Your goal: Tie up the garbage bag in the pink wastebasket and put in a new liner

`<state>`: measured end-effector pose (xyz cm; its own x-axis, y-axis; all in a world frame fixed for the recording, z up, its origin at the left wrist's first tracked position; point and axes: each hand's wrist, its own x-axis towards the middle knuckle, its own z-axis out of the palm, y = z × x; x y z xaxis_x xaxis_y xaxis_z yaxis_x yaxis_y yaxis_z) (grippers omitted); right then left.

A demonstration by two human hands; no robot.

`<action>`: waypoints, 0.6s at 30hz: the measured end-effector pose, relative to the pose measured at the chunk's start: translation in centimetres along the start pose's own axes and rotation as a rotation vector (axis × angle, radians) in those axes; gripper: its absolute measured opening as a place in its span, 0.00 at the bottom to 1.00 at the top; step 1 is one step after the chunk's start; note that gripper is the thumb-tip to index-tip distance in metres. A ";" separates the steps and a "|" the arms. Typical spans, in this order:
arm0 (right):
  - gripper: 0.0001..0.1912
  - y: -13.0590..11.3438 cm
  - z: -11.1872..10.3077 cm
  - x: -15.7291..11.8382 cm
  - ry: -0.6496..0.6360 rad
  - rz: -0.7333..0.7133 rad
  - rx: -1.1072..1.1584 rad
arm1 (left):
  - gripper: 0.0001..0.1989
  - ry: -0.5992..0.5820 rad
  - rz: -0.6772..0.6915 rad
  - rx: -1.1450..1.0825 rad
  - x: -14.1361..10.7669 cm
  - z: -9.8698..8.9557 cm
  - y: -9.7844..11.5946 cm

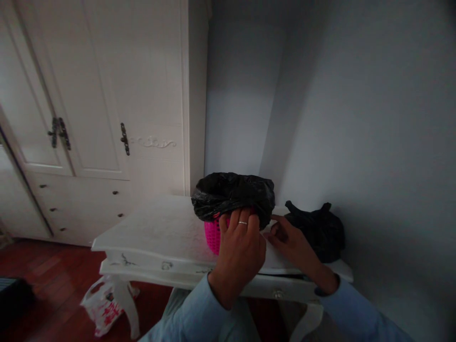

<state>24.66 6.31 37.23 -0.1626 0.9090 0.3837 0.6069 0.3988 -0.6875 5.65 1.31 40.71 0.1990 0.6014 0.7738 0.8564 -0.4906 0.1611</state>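
A bright pink perforated basket (213, 236) stands on the white table, with a black plastic bag (233, 192) folded over its rim. My left hand (244, 242), a ring on one finger, is closed at the front of the basket. Its bent fingers grip the lower edge of the bag, and the fingertips are partly hidden. On the right side, my right hand (290, 242) reaches to the bag's edge with the index finger against or very near it. Its thumb is apart from the index finger, and nothing shows between them.
A knotted black bag (322, 230) sits at the table's right end by the grey wall. The white table (153, 232) has drawers along its front. White wardrobes (153, 95) stand left. On the red floor lies a white-and-red plastic bag (105, 304), beside a table leg.
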 end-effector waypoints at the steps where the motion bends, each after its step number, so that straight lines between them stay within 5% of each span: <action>1: 0.29 -0.1 0.2 0.1 0.006 0.002 -0.021 | 0.08 0.003 -0.013 0.002 0.1 0.0 -0.1; 10: 0.21 -0.4 1.7 0.5 0.138 -0.049 -0.292 | 0.09 0.075 -0.040 0.151 1.2 -0.4 -1.8; 18: 0.20 -2.0 -2.7 1.8 0.391 -0.218 -0.210 | 0.05 0.025 0.006 0.101 1.2 -0.7 -3.4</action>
<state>25.25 6.81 40.99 -0.0234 0.6777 0.7350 0.7416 0.5048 -0.4418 2.63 3.30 41.50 0.1934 0.5819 0.7899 0.8992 -0.4272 0.0945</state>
